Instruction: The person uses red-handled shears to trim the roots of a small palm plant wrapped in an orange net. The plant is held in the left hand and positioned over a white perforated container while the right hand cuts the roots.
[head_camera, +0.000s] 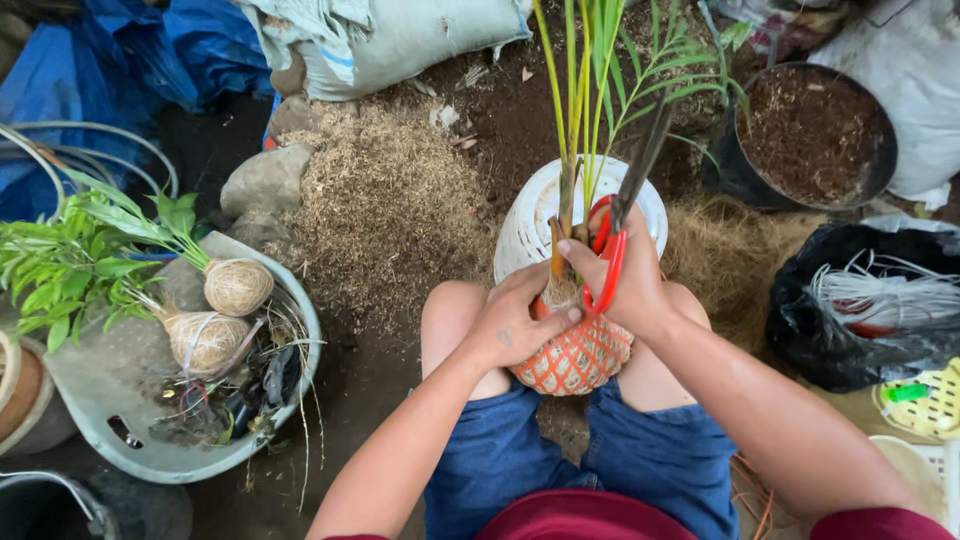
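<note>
Your left hand (515, 325) grips the orange-netted root ball (575, 358); your right hand (625, 280) clasps red scissors (612, 240). Two wrapped balls (222, 312) lie finished in the basin (130, 440).

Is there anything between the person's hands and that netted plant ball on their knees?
Nothing visible: the left hand grips the orange-netted root ball directly, and the right hand, holding red-handled scissors, rests against its top by the stems.

Person seen from above: blue denim shorts (640, 455), dark red top (580, 518) with matching sleeve (880, 524), bare forearms and knees.
</note>
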